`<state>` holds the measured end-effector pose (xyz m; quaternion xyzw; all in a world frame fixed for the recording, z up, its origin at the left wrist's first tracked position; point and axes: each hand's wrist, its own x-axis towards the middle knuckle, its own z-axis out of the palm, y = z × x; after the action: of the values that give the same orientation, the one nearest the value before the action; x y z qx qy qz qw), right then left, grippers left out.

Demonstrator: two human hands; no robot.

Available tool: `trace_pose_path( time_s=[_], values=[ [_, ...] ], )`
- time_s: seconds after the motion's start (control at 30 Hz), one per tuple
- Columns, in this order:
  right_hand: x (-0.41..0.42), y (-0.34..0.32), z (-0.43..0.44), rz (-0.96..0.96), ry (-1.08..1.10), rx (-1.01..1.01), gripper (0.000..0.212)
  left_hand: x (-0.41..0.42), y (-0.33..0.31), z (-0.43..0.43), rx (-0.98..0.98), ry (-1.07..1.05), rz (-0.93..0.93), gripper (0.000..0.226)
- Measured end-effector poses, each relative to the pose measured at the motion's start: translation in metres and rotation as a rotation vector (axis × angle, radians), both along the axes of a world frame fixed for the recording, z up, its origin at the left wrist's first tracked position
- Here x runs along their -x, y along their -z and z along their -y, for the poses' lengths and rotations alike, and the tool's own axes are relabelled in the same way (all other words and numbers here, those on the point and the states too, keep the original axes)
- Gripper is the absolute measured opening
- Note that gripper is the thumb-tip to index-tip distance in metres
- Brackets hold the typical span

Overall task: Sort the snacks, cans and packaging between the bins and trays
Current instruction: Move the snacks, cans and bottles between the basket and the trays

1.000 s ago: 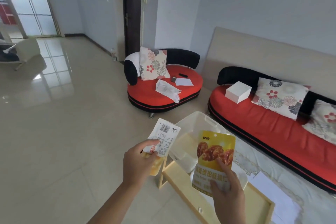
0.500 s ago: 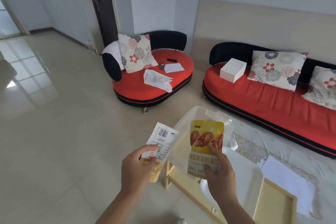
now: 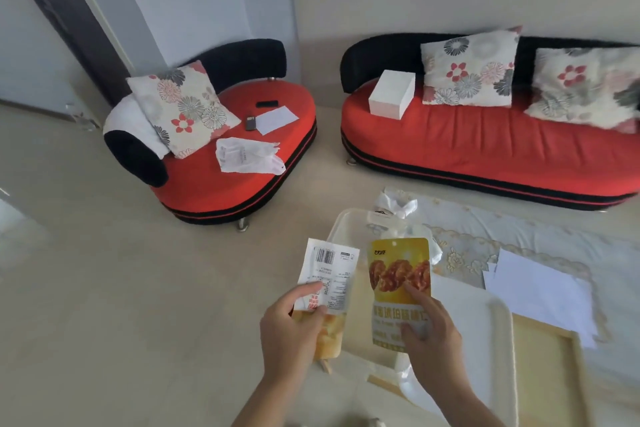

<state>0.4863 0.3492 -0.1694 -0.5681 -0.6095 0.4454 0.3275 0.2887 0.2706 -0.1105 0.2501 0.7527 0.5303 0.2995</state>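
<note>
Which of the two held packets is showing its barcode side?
The white packet in the left hand; the yellow packet in the right hand shows its printed front.

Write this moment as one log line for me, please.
left hand: holds white-backed snack pouch | right hand: holds yellow snack pouch | place: beside clear bin | status: neither pouch placed yet

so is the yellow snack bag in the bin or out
Out: the right hand holds the yellow snack bag up in the air.
</note>
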Motion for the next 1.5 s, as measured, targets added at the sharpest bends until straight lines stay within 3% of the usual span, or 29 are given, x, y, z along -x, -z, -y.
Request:
trace_pose_path(
  time_s=[0.17, 0.4, 0.73, 0.97, 1.27, 1.37, 1.5],
  values=[
    [0.005, 0.005, -0.007, -0.009, 0.163, 0.055, 0.07, 0.009, 0.02, -0.05, 0.045, 0.132, 0.044, 0.037],
    [0.015, 0.024, -0.007, 0.117, 0.292, 0.212, 0.065, 0.018, 0.055, -0.09, 0.203, 0.347, -0.074, 0.043],
    [0.059, 0.042, -0.011, 0.235, 0.28, 0.347, 0.066, 0.042, 0.08, -0.102, 0.438, 0.629, -0.049, 0.052],
    [0.062, 0.044, -0.011, 0.392, 0.207, 0.274, 0.065, 0.055, 0.089, -0.091, 0.362, 0.9, -0.468, 0.072],
    [0.048, 0.02, 0.0, 0.839, 0.061, 0.153, 0.083, 0.065, 0.092, -0.092, 0.277, 1.045, -0.895, 0.091],
    [0.035, 0.007, 0.01, 0.886, 0.112, 0.15, 0.086, 0.054, 0.082, -0.097, 0.217, 1.128, -0.999, 0.093],
    [0.009, -0.014, 0.033, 0.838, 0.304, 0.162, 0.079, 0.02, 0.057, -0.104, 0.086, 1.249, -0.975, 0.091]
  ],
)
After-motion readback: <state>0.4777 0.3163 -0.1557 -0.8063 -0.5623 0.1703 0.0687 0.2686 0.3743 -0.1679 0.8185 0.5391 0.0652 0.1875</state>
